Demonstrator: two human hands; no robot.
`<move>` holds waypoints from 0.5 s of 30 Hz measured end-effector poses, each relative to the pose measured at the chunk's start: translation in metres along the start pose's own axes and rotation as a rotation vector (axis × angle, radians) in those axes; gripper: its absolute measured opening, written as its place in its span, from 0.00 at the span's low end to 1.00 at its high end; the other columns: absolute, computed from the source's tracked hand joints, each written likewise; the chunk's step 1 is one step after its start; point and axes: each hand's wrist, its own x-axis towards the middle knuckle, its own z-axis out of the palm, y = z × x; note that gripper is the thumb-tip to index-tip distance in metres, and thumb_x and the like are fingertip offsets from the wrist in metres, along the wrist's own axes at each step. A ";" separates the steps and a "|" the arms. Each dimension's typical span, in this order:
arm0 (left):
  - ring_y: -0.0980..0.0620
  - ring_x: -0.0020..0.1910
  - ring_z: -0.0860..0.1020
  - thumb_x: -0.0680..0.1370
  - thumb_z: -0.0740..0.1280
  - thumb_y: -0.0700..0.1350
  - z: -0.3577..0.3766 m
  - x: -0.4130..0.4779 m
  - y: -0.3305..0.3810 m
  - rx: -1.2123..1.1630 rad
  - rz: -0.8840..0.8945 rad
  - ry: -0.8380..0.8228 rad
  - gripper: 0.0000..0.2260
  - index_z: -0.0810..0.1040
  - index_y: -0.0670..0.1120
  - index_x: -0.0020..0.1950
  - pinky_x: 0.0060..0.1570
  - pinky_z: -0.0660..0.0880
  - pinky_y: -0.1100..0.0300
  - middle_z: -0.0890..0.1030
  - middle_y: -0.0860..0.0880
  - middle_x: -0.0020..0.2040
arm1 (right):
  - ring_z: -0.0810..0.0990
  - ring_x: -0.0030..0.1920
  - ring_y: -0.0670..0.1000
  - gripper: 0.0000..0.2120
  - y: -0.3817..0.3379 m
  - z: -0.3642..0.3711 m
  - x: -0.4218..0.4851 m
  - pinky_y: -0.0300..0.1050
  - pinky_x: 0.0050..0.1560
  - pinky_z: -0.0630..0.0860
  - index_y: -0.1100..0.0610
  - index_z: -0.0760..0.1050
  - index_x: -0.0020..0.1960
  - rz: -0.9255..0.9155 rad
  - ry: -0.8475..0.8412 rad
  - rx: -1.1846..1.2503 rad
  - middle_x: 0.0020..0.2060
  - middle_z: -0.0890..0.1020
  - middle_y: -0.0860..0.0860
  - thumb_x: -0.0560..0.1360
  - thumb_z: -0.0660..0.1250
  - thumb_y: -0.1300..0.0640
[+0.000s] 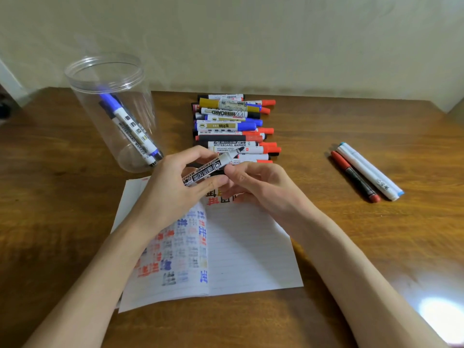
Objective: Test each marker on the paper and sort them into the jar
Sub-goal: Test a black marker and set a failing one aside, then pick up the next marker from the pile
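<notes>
My left hand point(175, 187) grips a white whiteboard marker point(208, 168) by its barrel above the top edge of the paper point(246, 247). The marker's black tip is bare and points up and to the right. My right hand point(253, 187) has its fingers curled beside the marker, thumb touching the barrel; whether it holds a cap is hidden. The lined paper carries several red, blue and black test marks. A clear plastic jar point(110, 111) stands at the back left with a blue marker point(125, 121) and a black one inside.
A pile of several markers point(233, 126) with red, blue and black caps lies behind my hands. A red-capped pen point(355, 177) and two white markers point(371, 172) lie apart at the right. The wooden table point(376, 247) meets a wall at the back.
</notes>
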 end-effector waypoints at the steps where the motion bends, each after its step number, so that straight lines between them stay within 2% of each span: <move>1: 0.56 0.54 0.84 0.75 0.76 0.49 0.000 0.000 0.001 -0.008 -0.006 0.007 0.16 0.81 0.53 0.62 0.53 0.83 0.53 0.85 0.58 0.52 | 0.87 0.47 0.52 0.14 0.002 0.001 0.000 0.47 0.52 0.79 0.64 0.84 0.52 -0.004 0.019 -0.008 0.47 0.88 0.56 0.82 0.71 0.52; 6: 0.56 0.55 0.84 0.72 0.76 0.52 -0.001 -0.001 -0.001 -0.037 -0.047 0.051 0.24 0.77 0.54 0.67 0.52 0.83 0.56 0.85 0.55 0.54 | 0.85 0.47 0.51 0.10 0.005 0.006 0.001 0.53 0.54 0.82 0.59 0.85 0.56 -0.105 0.112 -0.025 0.49 0.88 0.55 0.80 0.74 0.53; 9: 0.57 0.51 0.85 0.71 0.79 0.48 0.001 -0.001 -0.001 -0.038 -0.070 0.019 0.27 0.75 0.56 0.69 0.49 0.83 0.62 0.86 0.56 0.52 | 0.86 0.52 0.54 0.11 0.005 0.007 -0.001 0.43 0.49 0.79 0.60 0.85 0.56 -0.108 0.059 -0.039 0.51 0.88 0.54 0.79 0.74 0.52; 12: 0.61 0.51 0.84 0.73 0.78 0.39 0.005 -0.002 -0.002 -0.005 -0.064 -0.015 0.30 0.73 0.55 0.71 0.46 0.81 0.67 0.86 0.58 0.52 | 0.88 0.49 0.51 0.11 0.006 0.012 -0.003 0.37 0.46 0.79 0.64 0.85 0.56 -0.106 0.055 0.025 0.51 0.89 0.56 0.79 0.74 0.57; 13: 0.62 0.51 0.84 0.73 0.78 0.37 0.005 -0.002 -0.002 -0.004 -0.067 -0.019 0.30 0.72 0.55 0.71 0.45 0.80 0.68 0.86 0.58 0.52 | 0.88 0.49 0.53 0.11 0.006 0.014 -0.003 0.39 0.48 0.81 0.66 0.84 0.56 -0.113 0.058 0.059 0.51 0.89 0.58 0.79 0.74 0.59; 15: 0.60 0.51 0.84 0.73 0.78 0.37 0.005 -0.002 -0.002 -0.020 -0.075 -0.023 0.31 0.72 0.57 0.71 0.45 0.81 0.67 0.86 0.57 0.51 | 0.88 0.53 0.60 0.11 0.007 0.016 -0.002 0.51 0.57 0.84 0.68 0.84 0.56 -0.134 0.074 0.098 0.52 0.88 0.60 0.80 0.73 0.60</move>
